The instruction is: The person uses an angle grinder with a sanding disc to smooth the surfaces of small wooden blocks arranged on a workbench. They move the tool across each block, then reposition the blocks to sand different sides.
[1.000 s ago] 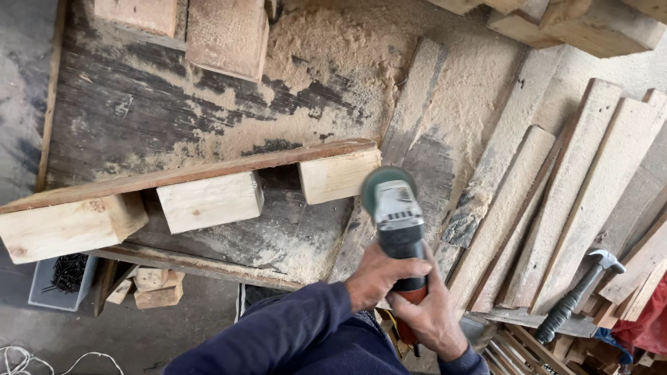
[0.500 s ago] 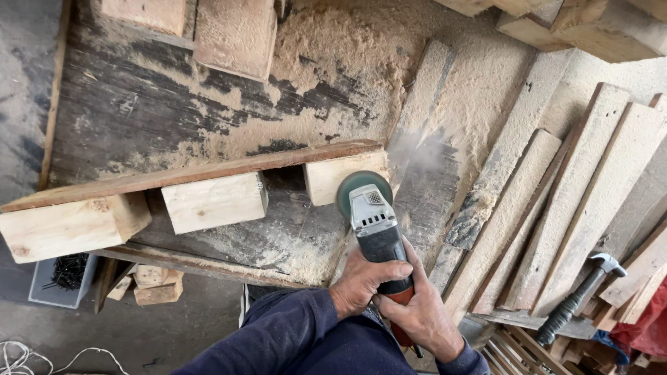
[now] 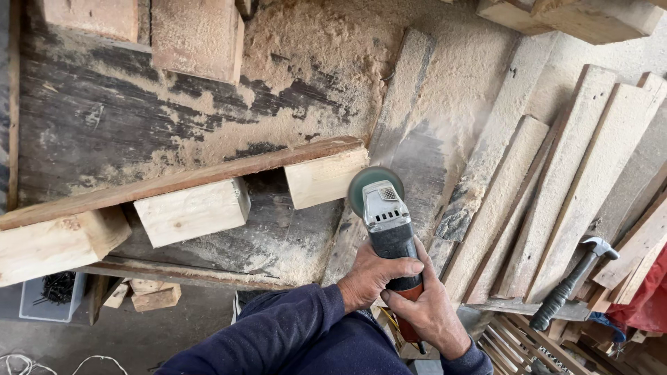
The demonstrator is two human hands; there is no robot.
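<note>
The angle grinder [image 3: 386, 222] points away, disc beside the wooden block [image 3: 325, 177]; left hand [image 3: 372, 276] and right hand [image 3: 425, 309] wrap fingers tight around its handle.

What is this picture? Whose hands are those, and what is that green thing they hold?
A camera on a person's head took this picture, looking down at their own hands. The left hand and right hand both grip an angle grinder, a power tool with a spinning round disc. The disc sits against the end of a pale wooden block, fixed under a long plank. Sawdust covers the dark workbench. Boards lean on the right, and a hammer lies among them.
</note>
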